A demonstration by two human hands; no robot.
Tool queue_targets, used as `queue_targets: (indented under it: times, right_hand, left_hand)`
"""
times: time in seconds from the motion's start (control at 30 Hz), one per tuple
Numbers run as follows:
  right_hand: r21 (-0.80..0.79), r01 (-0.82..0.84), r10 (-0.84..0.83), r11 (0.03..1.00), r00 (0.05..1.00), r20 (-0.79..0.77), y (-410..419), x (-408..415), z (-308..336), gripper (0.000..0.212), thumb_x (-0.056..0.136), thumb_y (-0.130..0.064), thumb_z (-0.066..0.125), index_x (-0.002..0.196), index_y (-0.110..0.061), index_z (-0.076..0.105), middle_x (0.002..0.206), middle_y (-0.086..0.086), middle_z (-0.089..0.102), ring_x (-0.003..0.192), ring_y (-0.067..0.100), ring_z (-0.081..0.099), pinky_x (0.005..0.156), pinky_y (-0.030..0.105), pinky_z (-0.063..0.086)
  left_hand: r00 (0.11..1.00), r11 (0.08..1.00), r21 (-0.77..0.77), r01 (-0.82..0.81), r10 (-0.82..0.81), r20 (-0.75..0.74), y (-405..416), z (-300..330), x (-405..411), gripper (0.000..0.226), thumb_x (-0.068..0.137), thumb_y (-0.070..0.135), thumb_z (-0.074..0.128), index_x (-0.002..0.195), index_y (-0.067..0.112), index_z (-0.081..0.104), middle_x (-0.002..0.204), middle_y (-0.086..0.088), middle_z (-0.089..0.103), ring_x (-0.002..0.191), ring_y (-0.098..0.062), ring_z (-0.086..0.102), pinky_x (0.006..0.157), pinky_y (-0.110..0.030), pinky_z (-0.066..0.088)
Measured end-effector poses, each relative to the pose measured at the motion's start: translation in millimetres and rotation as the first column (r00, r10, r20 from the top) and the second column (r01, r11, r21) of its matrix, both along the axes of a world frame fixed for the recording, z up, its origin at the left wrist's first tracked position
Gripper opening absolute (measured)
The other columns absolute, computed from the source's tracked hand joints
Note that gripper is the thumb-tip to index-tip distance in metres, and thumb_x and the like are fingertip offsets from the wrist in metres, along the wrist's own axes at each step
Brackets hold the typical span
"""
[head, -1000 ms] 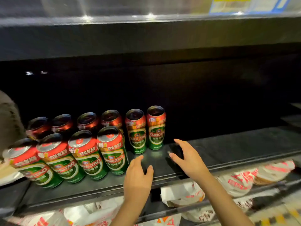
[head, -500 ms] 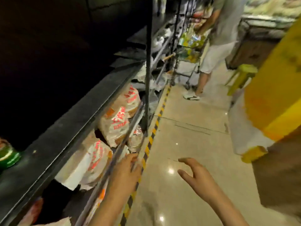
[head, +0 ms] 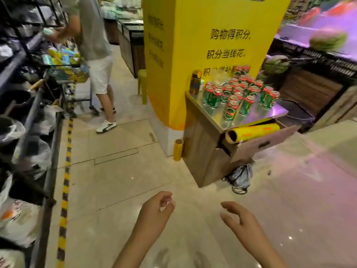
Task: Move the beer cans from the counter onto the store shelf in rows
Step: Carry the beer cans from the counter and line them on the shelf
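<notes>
The store shelf [head: 29, 120] runs down the left edge, so the view faces away from it toward the restock pile. Across the aisle a steel worktop [head: 216, 115] sits against the yellow pillar [head: 193, 55], probably just a handy staging spot. The beer cans [head: 236, 93] stand upright there in a loose cluster, a good many left to move. Both hands hang empty over the floor: left hand [head: 154, 213] with fingers loosely curled, right hand [head: 241, 221] with fingers spread, looking ready to grab more.
</notes>
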State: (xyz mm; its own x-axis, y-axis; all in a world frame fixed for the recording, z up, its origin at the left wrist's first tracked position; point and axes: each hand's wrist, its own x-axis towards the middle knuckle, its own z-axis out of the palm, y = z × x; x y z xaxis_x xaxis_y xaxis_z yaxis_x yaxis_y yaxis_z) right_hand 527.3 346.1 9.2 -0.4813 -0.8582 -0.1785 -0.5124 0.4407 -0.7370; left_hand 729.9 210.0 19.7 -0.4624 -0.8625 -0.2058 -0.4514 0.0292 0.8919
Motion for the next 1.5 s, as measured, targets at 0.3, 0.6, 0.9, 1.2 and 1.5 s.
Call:
queue_targets:
  times: [0.3, 0.6, 0.9, 1.2, 1.5]
  right_hand:
    - [0.01, 0.28, -0.28, 0.96, 0.957, 0.074, 63, -159, 4, 0.023, 0.088, -0.024, 0.064, 0.104, -0.039, 0.057, 0.111, -0.018, 0.061, 0.11, 0.003, 0.055, 0.084, 0.016, 0.038]
    - [-0.032, 0.306, -0.302, 0.952, 0.95, 0.081, -31, -302, 13, 0.026, 0.09, -0.031, 0.059, 0.115, -0.033, 0.056, 0.118, -0.017, 0.057, 0.113, 0.0, 0.05, 0.096, 0.021, 0.039]
    - [-0.052, 0.446, -0.444, 0.894, 0.895, 0.039, -50, -455, 20, 0.024, 0.088, -0.031, 0.063, 0.106, -0.044, 0.053, 0.11, -0.032, 0.054, 0.103, -0.017, 0.048, 0.085, 0.002, 0.038]
    - [-0.062, 0.318, -0.315, 0.946, 0.947, 0.064, -98, -657, 17, 0.021, 0.091, -0.032, 0.057, 0.11, -0.039, 0.055, 0.112, -0.027, 0.056, 0.111, -0.003, 0.051, 0.082, 0.008, 0.035]
    - [-0.181, -0.033, 0.057, 0.983, 0.99, 0.127, -235, -788, 48, 0.019, 0.086, -0.031, 0.062, 0.102, -0.039, 0.058, 0.107, -0.018, 0.062, 0.104, -0.002, 0.055, 0.09, 0.018, 0.042]
  left_hand:
    - [0.976, 0.971, 0.104, 0.215, -0.21, -0.051, 12, 5, -197, 0.017, 0.086, 0.017, 0.062, 0.096, 0.031, 0.062, 0.097, 0.006, 0.067, 0.093, -0.001, 0.06, 0.074, -0.007, 0.041]
    - [0.979, 0.976, 0.08, 0.204, -0.203, -0.017, -85, -1, -351, 0.012, 0.088, 0.015, 0.06, 0.094, 0.025, 0.062, 0.094, 0.008, 0.066, 0.092, -0.004, 0.059, 0.072, -0.011, 0.041]
    - [0.906, 0.906, 0.034, 0.422, -0.423, 0.027, -134, 14, -556, 0.011, 0.088, 0.019, 0.059, 0.088, 0.029, 0.063, 0.092, 0.008, 0.068, 0.088, -0.004, 0.06, 0.072, -0.01, 0.041]
    - [0.947, 0.946, 0.048, 0.319, -0.316, -0.063, -157, 13, -739, 0.009, 0.089, 0.015, 0.06, 0.094, 0.022, 0.062, 0.088, 0.009, 0.065, 0.084, -0.009, 0.058, 0.065, -0.002, 0.038]
    - [0.994, 0.997, 0.046, -0.063, 0.067, -0.087, -200, 33, -794, 0.013, 0.089, 0.009, 0.059, 0.093, 0.02, 0.063, 0.089, 0.004, 0.066, 0.079, -0.003, 0.06, 0.06, -0.003, 0.041]
